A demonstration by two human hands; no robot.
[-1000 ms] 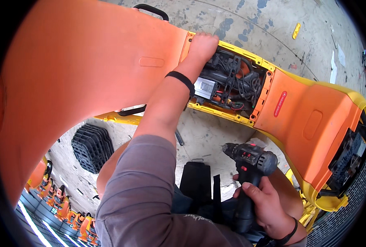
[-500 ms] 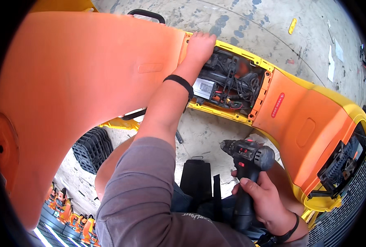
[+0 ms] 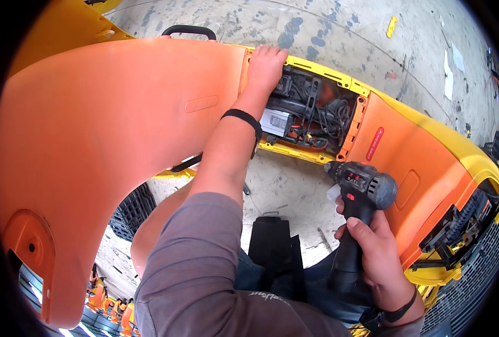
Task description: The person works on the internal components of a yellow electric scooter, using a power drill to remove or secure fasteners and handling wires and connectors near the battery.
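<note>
A cordless drill (image 3: 351,219) in black with a grey rear end is gripped by my right hand (image 3: 381,247). Its chuck points up and left, close to the near yellow edge of an open bay; whether it touches is unclear. A small whitish patch below the chuck cannot be made out. My left hand (image 3: 265,67) is closed over the far yellow frame edge (image 3: 311,64), its fingertips partly hidden. Between the hands, the open bay shows black cables (image 3: 328,123) and a silver box (image 3: 276,121). Orange body panels (image 3: 131,101) flank the bay on both sides.
Black handles (image 3: 190,29) stick out from the left panel. A black plastic crate (image 3: 131,213) is on the floor below it. Past the frame lie a yellow strip (image 3: 391,26) and white paper (image 3: 448,76). At lower right, a black mechanism (image 3: 457,224) sits inside the panel's end.
The drill in my right hand has moved up and right, bringing its chuck near the frame's near edge. My left hand stays on the frame. The view has shifted slightly.
</note>
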